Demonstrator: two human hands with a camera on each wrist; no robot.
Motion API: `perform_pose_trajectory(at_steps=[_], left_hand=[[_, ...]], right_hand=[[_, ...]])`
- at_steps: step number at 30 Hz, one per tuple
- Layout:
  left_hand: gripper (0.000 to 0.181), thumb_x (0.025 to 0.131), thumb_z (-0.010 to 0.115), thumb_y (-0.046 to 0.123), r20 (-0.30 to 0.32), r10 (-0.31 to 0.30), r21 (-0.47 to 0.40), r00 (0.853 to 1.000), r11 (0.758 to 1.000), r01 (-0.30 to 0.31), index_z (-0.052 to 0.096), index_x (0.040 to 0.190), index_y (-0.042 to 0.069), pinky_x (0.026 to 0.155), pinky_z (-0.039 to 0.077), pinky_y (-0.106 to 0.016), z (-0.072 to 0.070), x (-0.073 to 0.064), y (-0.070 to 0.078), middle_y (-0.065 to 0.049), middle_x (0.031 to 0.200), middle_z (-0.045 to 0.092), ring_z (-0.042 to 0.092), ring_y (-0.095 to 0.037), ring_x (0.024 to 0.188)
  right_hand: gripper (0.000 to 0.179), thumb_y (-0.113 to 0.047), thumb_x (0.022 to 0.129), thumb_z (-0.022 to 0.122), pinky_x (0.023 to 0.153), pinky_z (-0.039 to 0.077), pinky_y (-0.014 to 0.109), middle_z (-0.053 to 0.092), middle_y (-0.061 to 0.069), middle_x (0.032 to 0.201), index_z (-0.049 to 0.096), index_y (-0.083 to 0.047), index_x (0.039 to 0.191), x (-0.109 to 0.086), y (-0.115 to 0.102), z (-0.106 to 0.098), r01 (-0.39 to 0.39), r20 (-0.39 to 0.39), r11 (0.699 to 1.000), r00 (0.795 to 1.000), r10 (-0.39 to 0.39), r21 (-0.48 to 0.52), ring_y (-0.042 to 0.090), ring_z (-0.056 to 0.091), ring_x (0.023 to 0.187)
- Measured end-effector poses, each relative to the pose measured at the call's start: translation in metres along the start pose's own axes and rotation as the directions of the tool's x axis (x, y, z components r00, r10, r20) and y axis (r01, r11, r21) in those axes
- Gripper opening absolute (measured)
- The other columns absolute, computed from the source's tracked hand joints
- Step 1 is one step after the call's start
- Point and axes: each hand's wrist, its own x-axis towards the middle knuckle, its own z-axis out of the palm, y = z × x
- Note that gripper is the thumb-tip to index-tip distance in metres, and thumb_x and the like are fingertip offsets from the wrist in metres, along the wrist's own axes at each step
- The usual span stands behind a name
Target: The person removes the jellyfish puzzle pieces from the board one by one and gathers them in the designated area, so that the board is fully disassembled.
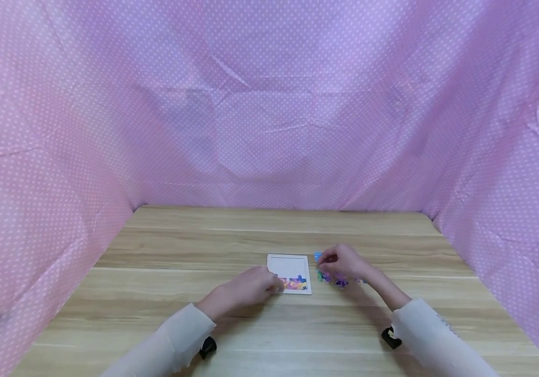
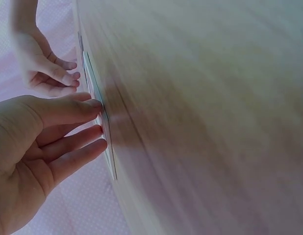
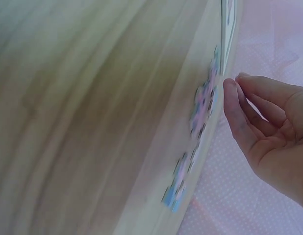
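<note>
A white square puzzle tray lies on the table, with joined colourful jigsaw pieces along its near side. My left hand is at the tray's near left corner. In the left wrist view its fingers reach out loosely, fingertips right at the tray's edge. My right hand hovers to the right of the tray, over loose jigsaw pieces. Its thumb and fingertips are close together in the right wrist view, and no piece shows between them. A blue piece lies beside those fingertips.
The wooden table ends at a pink dotted cloth hanging behind and at both sides. Several loose pieces form a scattered row right of the tray. Dark wrist devices sit under both sleeves.
</note>
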Motion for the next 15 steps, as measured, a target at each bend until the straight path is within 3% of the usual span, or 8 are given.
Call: perform_pose_trajectory(at_steps=[8, 15], left_hand=[[0.019, 0.094, 0.07, 0.005, 0.014, -0.004, 0.06, 1.0, 0.998, 0.004, 0.08, 0.106, 0.015, 0.066, 0.044, -0.016, -0.004, 0.0, 0.001, 0.008, 0.097, 0.072, 0.051, -0.004, 0.072], [0.02, 0.095, 0.069, 0.007, 0.029, 0.012, 0.045, 0.999, 0.999, -0.013, 0.078, 0.111, 0.015, 0.063, 0.042, -0.014, -0.003, 0.001, 0.002, 0.006, 0.101, 0.073, 0.049, -0.002, 0.068]], right_hand=[[0.011, -0.006, 0.092, 0.072, 0.074, 0.055, 0.024, 0.074, 0.009, 0.097, 0.075, 0.001, 0.1, 0.012, -0.018, 0.011, 0.051, 0.069, 0.998, 0.996, -0.054, 0.041, 0.014, 0.067, 0.083], [0.016, 0.0, 0.089, 0.071, 0.076, 0.055, 0.022, 0.073, 0.01, 0.095, 0.072, 0.007, 0.104, 0.016, -0.025, 0.022, 0.085, 0.14, 0.995, 0.986, -0.093, 0.06, 0.015, 0.068, 0.087]])
